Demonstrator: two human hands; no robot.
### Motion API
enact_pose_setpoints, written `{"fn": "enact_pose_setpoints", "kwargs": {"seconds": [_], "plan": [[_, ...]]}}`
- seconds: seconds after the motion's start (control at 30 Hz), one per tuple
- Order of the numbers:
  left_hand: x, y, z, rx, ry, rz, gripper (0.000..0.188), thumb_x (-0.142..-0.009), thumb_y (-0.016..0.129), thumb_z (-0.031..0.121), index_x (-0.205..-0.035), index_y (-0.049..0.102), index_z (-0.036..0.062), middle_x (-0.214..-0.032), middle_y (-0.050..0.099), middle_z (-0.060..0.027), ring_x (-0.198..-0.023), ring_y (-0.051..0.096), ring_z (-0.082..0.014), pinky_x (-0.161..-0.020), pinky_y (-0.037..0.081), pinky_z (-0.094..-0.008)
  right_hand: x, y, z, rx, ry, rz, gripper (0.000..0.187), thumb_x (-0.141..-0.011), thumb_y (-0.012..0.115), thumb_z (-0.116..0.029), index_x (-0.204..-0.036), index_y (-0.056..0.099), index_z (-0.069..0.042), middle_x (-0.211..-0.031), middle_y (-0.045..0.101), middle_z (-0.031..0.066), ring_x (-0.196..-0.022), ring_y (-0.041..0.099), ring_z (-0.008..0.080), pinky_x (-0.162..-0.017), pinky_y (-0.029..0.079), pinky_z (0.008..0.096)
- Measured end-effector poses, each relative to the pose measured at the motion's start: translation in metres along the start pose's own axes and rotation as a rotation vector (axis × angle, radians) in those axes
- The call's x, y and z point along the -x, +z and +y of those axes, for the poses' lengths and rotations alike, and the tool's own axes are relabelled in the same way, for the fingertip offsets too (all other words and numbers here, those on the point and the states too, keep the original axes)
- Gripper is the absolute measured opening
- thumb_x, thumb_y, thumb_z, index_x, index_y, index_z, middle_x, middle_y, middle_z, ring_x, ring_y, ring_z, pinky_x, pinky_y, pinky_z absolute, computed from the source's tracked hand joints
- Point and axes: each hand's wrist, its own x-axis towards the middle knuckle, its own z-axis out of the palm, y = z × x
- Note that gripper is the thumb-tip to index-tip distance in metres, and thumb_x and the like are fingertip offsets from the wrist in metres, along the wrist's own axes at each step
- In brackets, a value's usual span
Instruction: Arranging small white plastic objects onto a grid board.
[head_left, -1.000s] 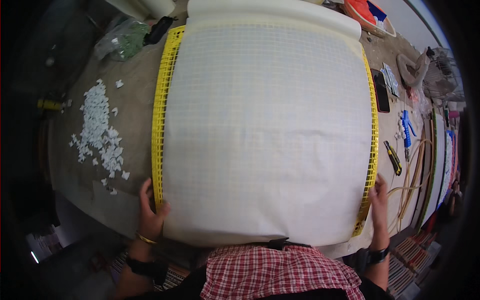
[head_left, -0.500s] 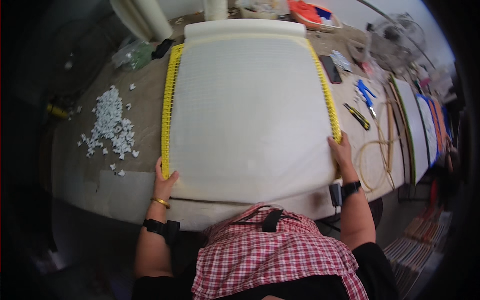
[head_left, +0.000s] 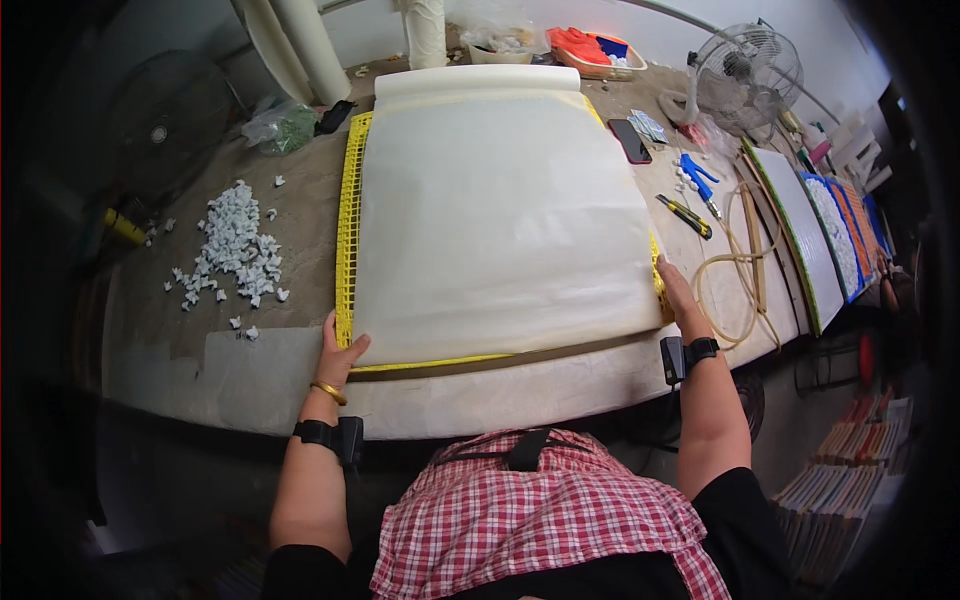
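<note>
A white, slightly see-through sheet covers a yellow plastic tray with lattice sides. The sheet's far end forms a roll. My left hand grips the tray's near left corner, its thumb over the top and its fingers at the outer side. At the near right edge my right hand closes on the tray's side; its fingertips are partly hidden. Yellow rim shows along the left and part of the near edge, while sheet hides most of the right side. What lies inside the tray is covered.
Small white pieces lie piled at the left. On the right are a phone, a blue air blow gun, a utility knife and a coiled hose. Boards lean beyond; a fan stands behind.
The tray's near edge has come into sight below the sheet at the left. Sheet now covers more of the right rim. Both hands stay at the tray's sides; the view has shifted.
</note>
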Motion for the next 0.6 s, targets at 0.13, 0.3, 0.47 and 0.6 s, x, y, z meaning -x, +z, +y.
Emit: {"fn": "enact_pose_setpoints", "kwargs": {"seconds": [0.13,0.3,0.47,0.6], "plan": [[0.025,0.006,-0.028,0.001,0.03,0.049,0.089,-0.079,0.077,0.001,-0.147,0.02,0.0058,-0.133,0.049,-0.0133,-0.116,0.053,-0.0217,-0.097,0.047,-0.0337,0.025,-0.007,0.014,0.073,-0.044,0.048,0.067,-0.092,0.058,-0.054,-0.127,0.056,0.002,-0.116,0.063,0.0123,-0.107,0.056,0.0192,-0.094,0.043,0.0313],[0.05,0.018,-0.032,-0.054,0.049,0.154,0.086,-0.078,0.078,0.006,-0.144,0.023,0.0027,-0.131,0.05,-0.0149,-0.115,0.053,-0.0221,-0.095,0.049,-0.0342,0.046,-0.02,0.044,0.07,-0.068,0.054,0.064,-0.085,0.071,-0.043,-0.126,0.054,0.004,-0.111,0.064,0.0135,-0.102,0.059,0.0192,-0.091,0.045,0.0323],[0.052,0.02,-0.007,-0.824,0.288,0.321,0.09,-0.072,0.082,0.018,-0.144,0.029,0.0045,-0.124,0.055,-0.019,-0.116,0.053,-0.034,-0.102,0.041,-0.0433,0.051,-0.007,0.053,0.424,-0.305,0.285,0.06,-0.08,0.077,-0.023,-0.128,0.052,0.003,-0.114,0.062,0.0194,-0.108,0.059,0.0288,-0.095,0.046,0.0372],[0.062,0.016,0.014,-0.836,0.534,0.342,0.072,-0.079,0.075,0.016,-0.139,0.039,0.0036,-0.12,0.058,-0.0149,-0.115,0.053,-0.0311,-0.099,0.041,-0.0423,0.064,0.001,0.032,0.662,-0.489,0.295,0.053,-0.082,0.074,-0.02,-0.127,0.054,-0.001,-0.108,0.061,0.0188,-0.103,0.059,0.0333,-0.089,0.048,0.0392]]}}
